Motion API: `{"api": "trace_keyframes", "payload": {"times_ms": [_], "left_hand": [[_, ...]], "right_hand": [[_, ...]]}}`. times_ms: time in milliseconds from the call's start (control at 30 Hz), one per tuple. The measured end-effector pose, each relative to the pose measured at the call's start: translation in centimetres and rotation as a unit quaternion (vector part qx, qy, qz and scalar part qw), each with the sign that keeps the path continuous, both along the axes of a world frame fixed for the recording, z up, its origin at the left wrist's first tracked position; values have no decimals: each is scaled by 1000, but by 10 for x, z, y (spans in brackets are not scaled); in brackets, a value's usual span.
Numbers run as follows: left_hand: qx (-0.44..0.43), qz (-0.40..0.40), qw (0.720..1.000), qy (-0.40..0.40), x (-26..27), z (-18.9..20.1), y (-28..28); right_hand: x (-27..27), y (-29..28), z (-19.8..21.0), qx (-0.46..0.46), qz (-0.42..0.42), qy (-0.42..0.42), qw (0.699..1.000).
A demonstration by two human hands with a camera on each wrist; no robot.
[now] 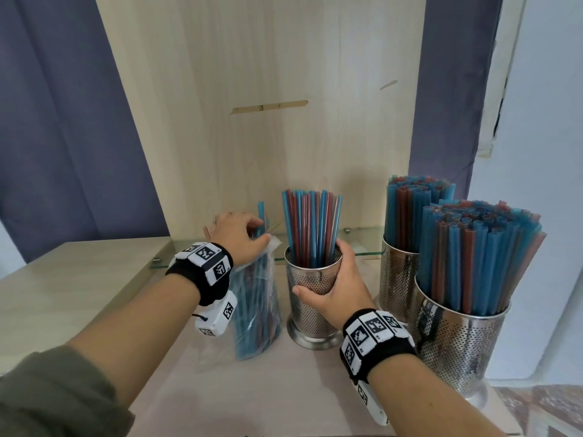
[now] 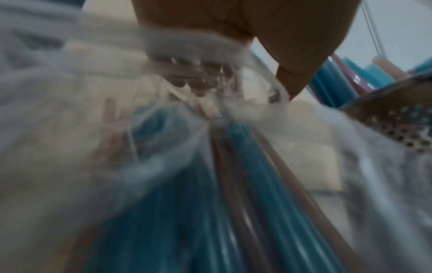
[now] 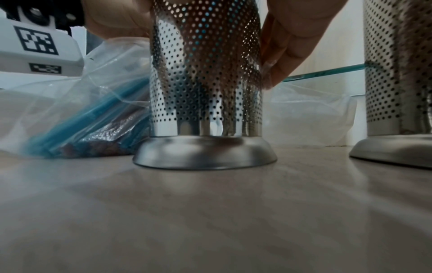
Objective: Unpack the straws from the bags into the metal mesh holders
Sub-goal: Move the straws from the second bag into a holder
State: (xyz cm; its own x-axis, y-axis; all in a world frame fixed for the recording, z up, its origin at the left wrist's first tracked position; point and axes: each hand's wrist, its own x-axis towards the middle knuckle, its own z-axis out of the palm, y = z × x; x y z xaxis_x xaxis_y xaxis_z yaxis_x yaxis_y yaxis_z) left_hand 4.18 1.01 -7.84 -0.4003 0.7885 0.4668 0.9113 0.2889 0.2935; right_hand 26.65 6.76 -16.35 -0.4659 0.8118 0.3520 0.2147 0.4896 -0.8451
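Note:
A clear plastic bag (image 1: 257, 313) of thin blue and red straws stands on the pale table, left of the middle mesh holder (image 1: 312, 298). My left hand (image 1: 239, 234) grips the bag's top, fingers curled round straws poking out (image 1: 261, 216). In the left wrist view the bag's bunched mouth (image 2: 210, 88) sits under my thumb, blurred. My right hand (image 1: 334, 279) wraps round the middle holder, thumb on its left, fingers at its rim. That holder is partly filled with thin straws (image 1: 310, 225). The right wrist view shows the holder (image 3: 205, 73) upright on its base.
Two more mesh holders (image 1: 397, 279) (image 1: 457, 342) packed with thick blue and red straws stand on the right, close to my right wrist. A glass shelf edge (image 1: 359, 253) runs behind. An empty plastic bag (image 3: 308, 114) lies behind the middle holder. A wooden panel rises at the back.

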Motion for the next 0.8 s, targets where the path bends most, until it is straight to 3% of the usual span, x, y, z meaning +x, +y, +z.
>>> {"api": "trace_keyframes", "payload": {"times_ms": [200, 367, 467, 600, 733, 800], "left_hand": [[-45, 49, 995, 80, 21, 11, 20], [-29, 74, 996, 50, 23, 13, 24], [85, 98, 991, -29, 19, 25, 15], [206, 132, 953, -177, -3, 38, -3], [123, 206, 950, -197, -8, 27, -26], [66, 203, 955, -204, -16, 13, -32]], "right_hand": [[2, -2, 3, 4, 0, -8, 1000], [3, -3, 3, 5, -1, -9, 1000], [3, -2, 4, 7, -1, -11, 1000], [2, 0, 3, 0, -1, -13, 1000], [3, 0, 3, 1, -2, -15, 1000], [3, 0, 4, 1, -6, -14, 1000]]}}
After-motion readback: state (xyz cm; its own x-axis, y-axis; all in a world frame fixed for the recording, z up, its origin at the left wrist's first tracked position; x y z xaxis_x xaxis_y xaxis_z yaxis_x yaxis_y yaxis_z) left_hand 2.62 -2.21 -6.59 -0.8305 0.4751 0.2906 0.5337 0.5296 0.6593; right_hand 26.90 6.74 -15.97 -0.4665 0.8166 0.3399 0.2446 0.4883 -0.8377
